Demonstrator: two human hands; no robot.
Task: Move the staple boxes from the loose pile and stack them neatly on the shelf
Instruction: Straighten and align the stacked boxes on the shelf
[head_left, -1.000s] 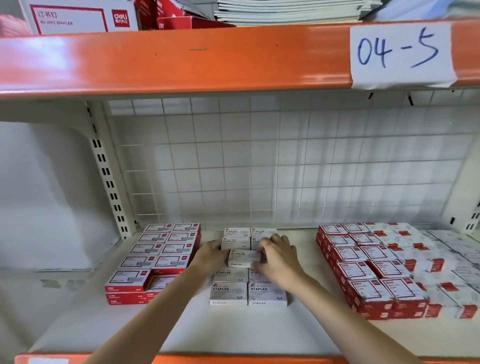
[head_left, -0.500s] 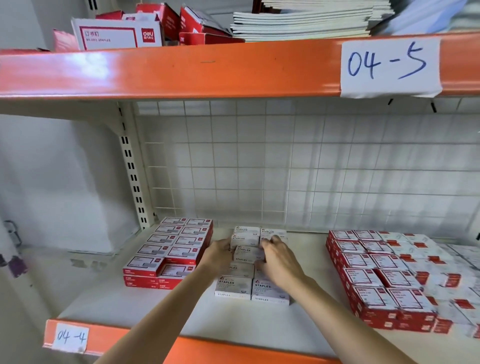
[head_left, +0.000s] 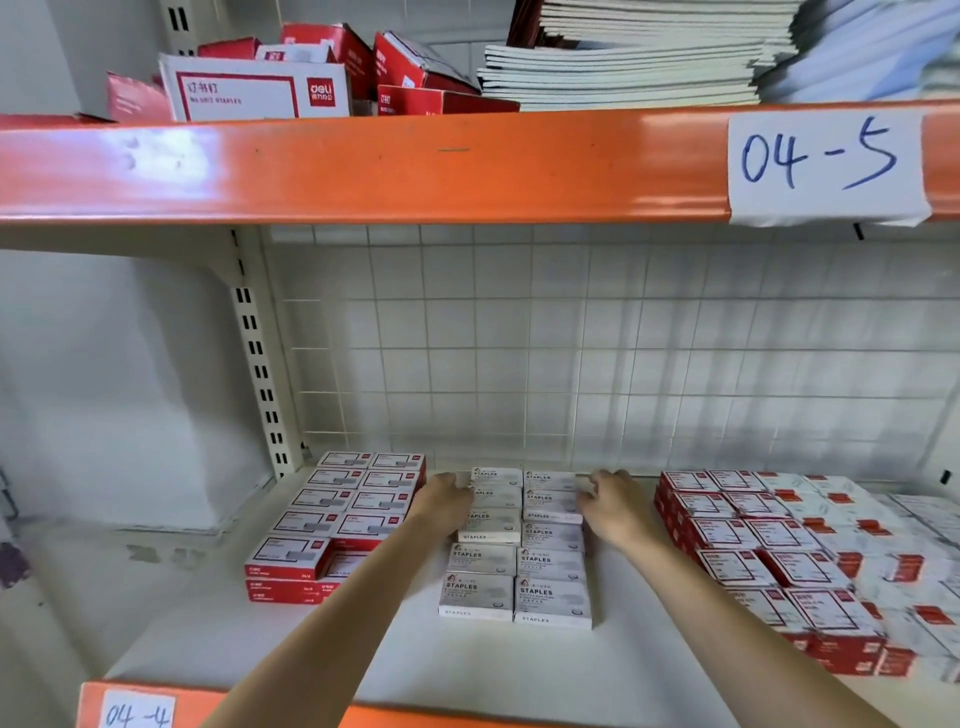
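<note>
On the lower shelf (head_left: 519, 660), your hands flank the white staple boxes (head_left: 519, 561), which sit in two columns between the red stack (head_left: 337, 514) on the left and the loose pile (head_left: 810, 566) on the right. The step in hand appears to be squaring the rear boxes. Your left hand (head_left: 447, 501) presses its side against the left column; your right hand (head_left: 610, 512) touches the right column, fingers loosely bent. Neither hand grips a box. Both arms reach forward, palms facing inward. Next, you likely need to fetch another box from the pile and set it flush.
</note>
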